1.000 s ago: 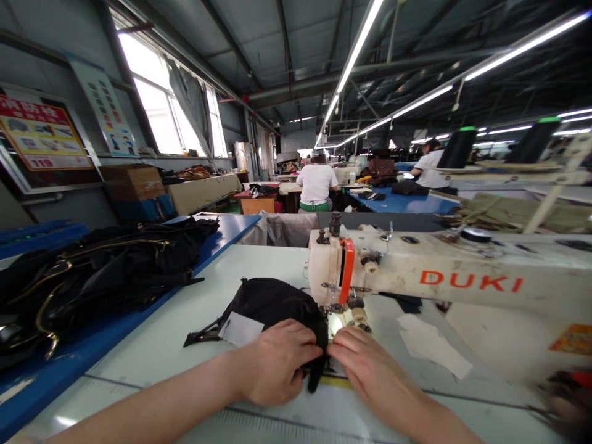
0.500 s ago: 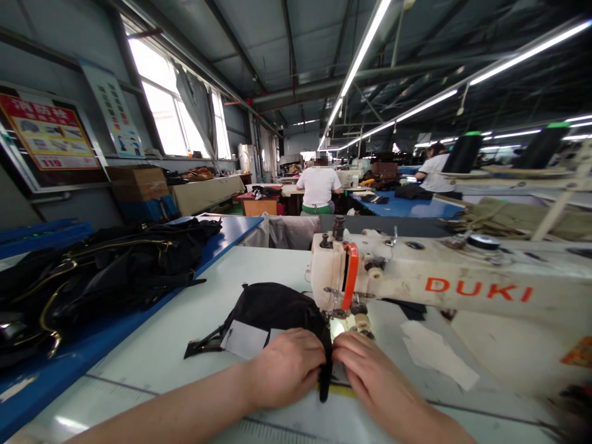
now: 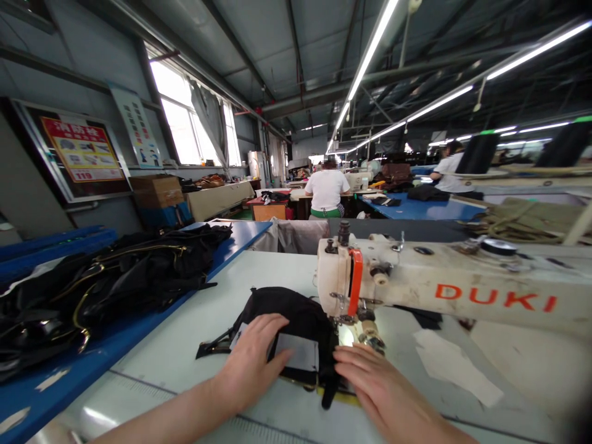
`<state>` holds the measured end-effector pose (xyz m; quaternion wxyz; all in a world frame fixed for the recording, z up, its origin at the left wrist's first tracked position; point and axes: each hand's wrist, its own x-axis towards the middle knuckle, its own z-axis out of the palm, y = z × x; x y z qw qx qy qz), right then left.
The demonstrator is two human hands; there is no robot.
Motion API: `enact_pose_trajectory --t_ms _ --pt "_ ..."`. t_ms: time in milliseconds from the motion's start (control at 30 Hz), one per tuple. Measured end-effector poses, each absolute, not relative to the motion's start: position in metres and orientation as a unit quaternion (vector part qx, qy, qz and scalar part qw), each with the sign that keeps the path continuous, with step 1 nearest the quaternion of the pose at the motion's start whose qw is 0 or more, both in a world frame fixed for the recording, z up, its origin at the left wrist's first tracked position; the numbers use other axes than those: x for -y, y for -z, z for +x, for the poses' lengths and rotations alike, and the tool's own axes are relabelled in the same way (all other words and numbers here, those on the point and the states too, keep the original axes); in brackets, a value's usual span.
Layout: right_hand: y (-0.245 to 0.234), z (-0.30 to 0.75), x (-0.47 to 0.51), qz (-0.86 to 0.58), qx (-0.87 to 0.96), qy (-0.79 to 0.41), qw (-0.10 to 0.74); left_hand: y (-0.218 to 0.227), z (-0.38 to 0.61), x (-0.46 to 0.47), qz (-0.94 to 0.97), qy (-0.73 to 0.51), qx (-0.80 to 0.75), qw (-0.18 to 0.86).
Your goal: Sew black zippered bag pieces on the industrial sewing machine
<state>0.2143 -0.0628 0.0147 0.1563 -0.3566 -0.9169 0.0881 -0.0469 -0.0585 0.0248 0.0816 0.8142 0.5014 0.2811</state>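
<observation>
A black fabric piece (image 3: 296,311) with a white label patch (image 3: 298,353) lies on the pale sewing table (image 3: 185,345), under the head of a cream DUKI sewing machine (image 3: 444,293). My left hand (image 3: 253,361) lies flat on the fabric, fingers stretched out over the white patch. My right hand (image 3: 374,382) rests with fingers extended on the fabric's near right edge, just before the needle area (image 3: 365,330), beside a black strap end (image 3: 329,394).
A pile of black bags with gold zips (image 3: 106,280) covers the blue bench on the left. White paper scraps (image 3: 456,367) lie right of the needle. Seated people in white shirts (image 3: 327,191) work at tables farther back. Cardboard boxes (image 3: 157,191) stand by the window wall.
My left hand has opened from a pinch at the fabric's edge and slid forward, flat onto the white patch. The right hand has flattened too. The view shifted slightly left.
</observation>
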Motion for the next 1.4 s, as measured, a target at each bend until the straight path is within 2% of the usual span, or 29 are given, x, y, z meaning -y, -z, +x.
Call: enact_pose_trajectory --t_ms 133,400,533,800,1000,1400 --pt "-0.021 0.213 0.065 -0.356 0.921 -0.094 0.128 -0.028 -0.052 0.06 0.798 -0.258 -0.529 0.129" --pt "-0.027 0.211 0.069 -0.371 0.915 -0.109 0.113 -0.038 -0.015 0.052 0.726 -0.399 -0.508 0.237" --pt "-0.026 0.209 0.069 -0.376 0.909 -0.12 0.133 -0.025 0.007 0.055 0.745 -0.401 -0.453 0.282" --pt "-0.019 0.208 0.069 -0.375 0.903 -0.118 0.175 -0.017 0.014 0.06 0.892 -0.264 -0.347 0.122" --pt "-0.019 0.21 0.071 -0.375 0.897 -0.135 0.191 -0.024 0.015 0.054 0.928 -0.228 -0.292 0.037" --pt "-0.023 0.209 0.07 -0.372 0.895 -0.15 0.194 -0.017 0.017 0.026 0.95 -0.154 -0.27 0.012"
